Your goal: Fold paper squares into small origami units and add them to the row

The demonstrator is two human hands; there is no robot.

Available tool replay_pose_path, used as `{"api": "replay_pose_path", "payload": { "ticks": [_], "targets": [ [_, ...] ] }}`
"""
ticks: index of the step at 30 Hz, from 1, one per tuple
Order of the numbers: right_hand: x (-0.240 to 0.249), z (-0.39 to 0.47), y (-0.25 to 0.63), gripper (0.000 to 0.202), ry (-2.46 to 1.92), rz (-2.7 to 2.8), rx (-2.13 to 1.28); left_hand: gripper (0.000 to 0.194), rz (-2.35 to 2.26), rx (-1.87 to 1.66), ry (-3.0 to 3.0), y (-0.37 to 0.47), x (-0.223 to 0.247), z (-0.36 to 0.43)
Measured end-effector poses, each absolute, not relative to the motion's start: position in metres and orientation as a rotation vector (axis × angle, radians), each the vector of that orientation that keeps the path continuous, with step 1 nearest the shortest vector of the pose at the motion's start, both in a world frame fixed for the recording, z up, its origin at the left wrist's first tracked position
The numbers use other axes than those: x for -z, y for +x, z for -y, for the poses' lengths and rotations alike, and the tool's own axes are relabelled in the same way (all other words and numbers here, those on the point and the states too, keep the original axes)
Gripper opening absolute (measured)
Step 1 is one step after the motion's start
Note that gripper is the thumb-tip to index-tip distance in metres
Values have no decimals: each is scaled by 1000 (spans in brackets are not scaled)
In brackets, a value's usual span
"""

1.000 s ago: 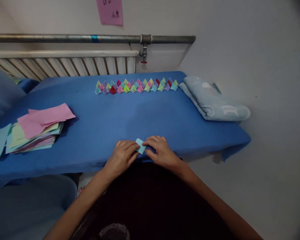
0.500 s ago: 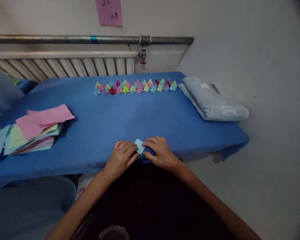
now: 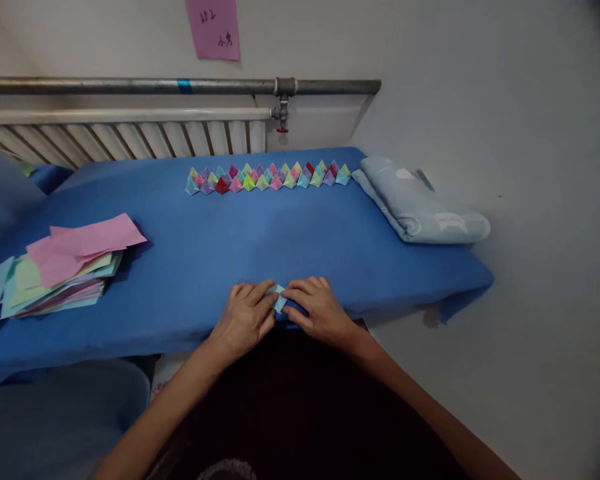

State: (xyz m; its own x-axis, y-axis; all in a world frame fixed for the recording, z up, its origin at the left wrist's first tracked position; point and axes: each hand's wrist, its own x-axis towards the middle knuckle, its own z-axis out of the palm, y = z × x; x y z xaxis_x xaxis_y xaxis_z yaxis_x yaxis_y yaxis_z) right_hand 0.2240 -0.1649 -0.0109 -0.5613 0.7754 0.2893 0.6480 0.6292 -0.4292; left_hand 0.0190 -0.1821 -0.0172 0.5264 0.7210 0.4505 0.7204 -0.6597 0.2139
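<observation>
A small light-blue folded paper (image 3: 279, 301) lies near the front edge of the blue-covered table, between my two hands. The fingers of my left hand (image 3: 247, 313) press on its left side and hide part of it. My right hand (image 3: 317, 310) pinches the right corner between thumb and fingers. Farther back, folded paper pieces (image 3: 263, 181) in many colours stand in rows; they are pointed on top.
A stack of coloured paper sheets (image 3: 55, 293), pink on top, lies at the left. A folded light-blue blanket (image 3: 420, 207) rests at the right end by the wall. Behind the blue cloth (image 3: 195, 247) are a radiator (image 3: 145, 137) and a metal pipe (image 3: 110, 86).
My left fingers have moved over the paper's left part, so less of it shows. My right fingertips have come slightly further in over it. The view has shifted slightly.
</observation>
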Motion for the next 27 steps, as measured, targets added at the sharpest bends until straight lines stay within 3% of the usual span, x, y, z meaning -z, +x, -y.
{"api": "replay_pose_path", "payload": {
  "ticks": [6, 27],
  "targets": [
    [10, 166, 224, 25, -1114, 2404, -354, 25, -1196, -696, 2835, 15, 10, 175],
    [15, 161, 218, 15, -1182, 2257, -353, 26, -1323, -816, 2635, 18, 15, 177]
  ]
}}
